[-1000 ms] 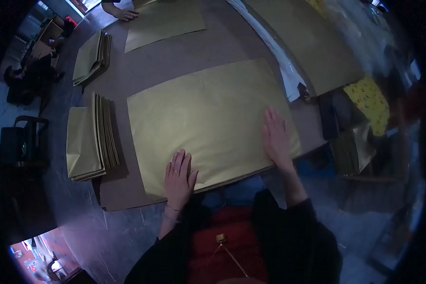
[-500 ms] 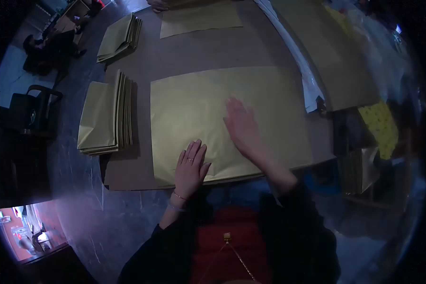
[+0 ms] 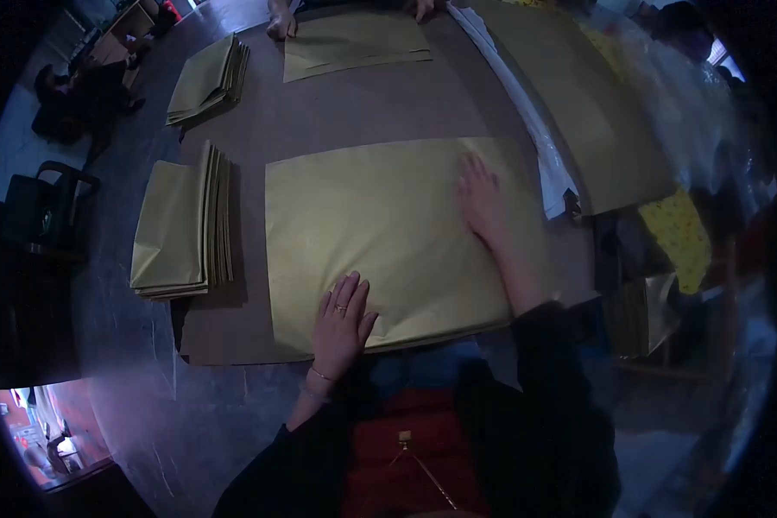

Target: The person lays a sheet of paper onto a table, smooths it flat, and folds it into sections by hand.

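A large gold paper sheet [image 3: 380,233] lies on the brown tabletop in front of me, slightly wrinkled near its front edge. My left hand [image 3: 341,326] rests flat on its front left part, fingers stretched out and a ring on one finger. Farther back, my right hand [image 3: 482,198] lies spread on the right part of the sheet, palm down. Neither hand holds anything.
Two stacks of folded gold paper [image 3: 177,226] [image 3: 205,79] stand at the left edge. Across the brown table [image 3: 354,112], another person's hands [image 3: 282,24] touch a second gold sheet [image 3: 354,39]. Brown sheets [image 3: 578,112] and clear plastic lie right; a chair [image 3: 47,207] stands left.
My right hand went from the sheet's right side toward its middle, then back right and farther away. My left hand stays near the front edge. The far person's second hand has come into view.
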`<state>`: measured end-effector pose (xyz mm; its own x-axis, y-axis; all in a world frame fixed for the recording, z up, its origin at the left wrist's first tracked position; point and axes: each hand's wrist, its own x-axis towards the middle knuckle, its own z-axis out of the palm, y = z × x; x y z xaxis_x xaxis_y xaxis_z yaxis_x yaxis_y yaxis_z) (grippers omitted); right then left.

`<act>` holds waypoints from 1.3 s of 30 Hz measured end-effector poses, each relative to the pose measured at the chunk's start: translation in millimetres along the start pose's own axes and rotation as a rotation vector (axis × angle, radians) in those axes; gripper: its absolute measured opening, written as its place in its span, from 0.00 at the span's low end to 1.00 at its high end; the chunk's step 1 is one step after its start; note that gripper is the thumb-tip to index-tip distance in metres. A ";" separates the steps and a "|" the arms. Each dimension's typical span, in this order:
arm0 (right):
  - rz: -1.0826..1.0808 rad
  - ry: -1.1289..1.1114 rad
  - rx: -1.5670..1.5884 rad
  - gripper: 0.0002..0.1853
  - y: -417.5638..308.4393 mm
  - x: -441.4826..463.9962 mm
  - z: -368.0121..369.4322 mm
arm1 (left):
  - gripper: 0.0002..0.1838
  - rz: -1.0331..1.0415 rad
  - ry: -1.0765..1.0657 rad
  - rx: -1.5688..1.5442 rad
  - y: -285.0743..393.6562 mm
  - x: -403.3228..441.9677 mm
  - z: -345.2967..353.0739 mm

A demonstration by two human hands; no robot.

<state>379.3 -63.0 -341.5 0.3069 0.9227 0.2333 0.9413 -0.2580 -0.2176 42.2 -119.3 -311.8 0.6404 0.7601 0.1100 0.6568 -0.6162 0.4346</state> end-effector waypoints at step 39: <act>-0.062 0.059 0.121 0.25 4.3 -49.8 -58.1 | 0.29 0.025 0.034 0.019 0.0 -0.5 0.8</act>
<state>376.3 -126.7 -299.1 0.2596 0.9165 0.3045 0.9359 -0.1610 -0.3133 42.1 -119.9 -312.5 0.6428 0.7510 0.1509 0.6486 -0.6384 0.4143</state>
